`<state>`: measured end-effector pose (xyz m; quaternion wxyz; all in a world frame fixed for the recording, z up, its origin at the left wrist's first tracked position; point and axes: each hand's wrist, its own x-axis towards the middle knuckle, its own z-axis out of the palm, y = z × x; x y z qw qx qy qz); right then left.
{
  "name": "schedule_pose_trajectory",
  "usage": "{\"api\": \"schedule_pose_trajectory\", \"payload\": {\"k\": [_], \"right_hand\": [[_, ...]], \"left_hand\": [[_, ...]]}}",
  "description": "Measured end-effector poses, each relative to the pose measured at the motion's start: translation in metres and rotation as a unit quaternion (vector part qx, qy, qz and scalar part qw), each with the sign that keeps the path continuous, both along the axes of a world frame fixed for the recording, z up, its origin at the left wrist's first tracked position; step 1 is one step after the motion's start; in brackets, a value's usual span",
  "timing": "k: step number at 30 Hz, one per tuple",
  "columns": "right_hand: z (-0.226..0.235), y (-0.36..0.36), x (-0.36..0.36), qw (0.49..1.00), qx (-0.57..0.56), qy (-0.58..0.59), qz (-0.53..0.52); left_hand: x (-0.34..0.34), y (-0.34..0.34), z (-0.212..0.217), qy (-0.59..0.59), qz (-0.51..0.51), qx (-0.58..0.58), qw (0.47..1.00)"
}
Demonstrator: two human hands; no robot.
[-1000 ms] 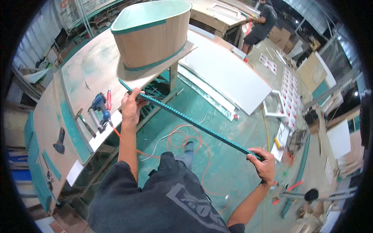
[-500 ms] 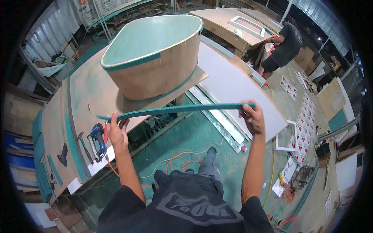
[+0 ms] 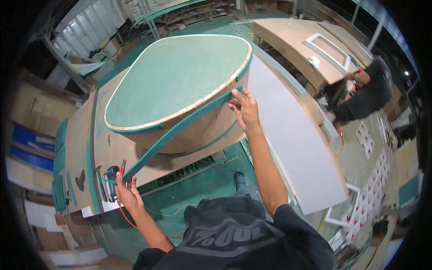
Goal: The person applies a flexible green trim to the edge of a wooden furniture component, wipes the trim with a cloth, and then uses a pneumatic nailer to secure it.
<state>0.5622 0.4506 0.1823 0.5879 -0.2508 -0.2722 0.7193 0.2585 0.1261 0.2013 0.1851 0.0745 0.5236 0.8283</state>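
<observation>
A long teal strip [image 3: 189,119] with a notched edge slants upward from left to right between my hands. My left hand [image 3: 129,194] pinches its lower end, beside the tools on the table. The upper end is in the fingers of my right hand [image 3: 245,109], close to the rim of a large rounded wooden tub form [image 3: 209,128]. The form has a teal inside, a pale rim and a teal band along part of its upper edge. The strip passes in front of its wall; whether they touch, I cannot tell.
The form stands on a wooden worktable [image 3: 130,150]. On its left lie a blue power tool [image 3: 111,172], a hammer [image 3: 100,182] and a dark tool [image 3: 80,180]. A white panel [image 3: 292,148] stretches along the right. A person [image 3: 380,85] works at another table [image 3: 288,40] holding a white frame [image 3: 327,53].
My right hand has moved up and left to the form's rim, and my left hand has gone lower. The strip, roughly level before, now slants. The view has shifted.
</observation>
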Motion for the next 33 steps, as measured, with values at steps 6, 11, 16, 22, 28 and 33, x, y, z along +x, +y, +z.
{"api": "schedule_pose_trajectory", "payload": {"k": [6,11,16,22,28,33], "right_hand": [[0.001,0.023,-0.009,0.990,0.004,-0.104,-0.095],[0.015,0.020,-0.005,0.987,0.033,-0.132,-0.080],[0.022,0.021,-0.008,0.982,0.029,-0.155,-0.104],[0.021,0.020,-0.013,0.976,0.027,-0.171,-0.132],[0.026,0.014,-0.025,0.947,0.054,-0.265,-0.172],[0.023,0.015,-0.026,0.940,0.074,-0.279,-0.182]], "left_hand": [[0.021,0.024,-0.006,-0.004,0.067,-0.030,0.997],[0.014,0.031,-0.014,-0.026,0.107,-0.052,0.992],[0.000,0.055,-0.009,-0.026,0.114,-0.055,0.992],[-0.016,0.080,-0.010,-0.017,0.087,-0.073,0.993],[-0.049,0.082,-0.034,-0.022,0.049,-0.030,0.998],[-0.038,0.114,-0.021,-0.004,0.088,-0.037,0.995]]}}
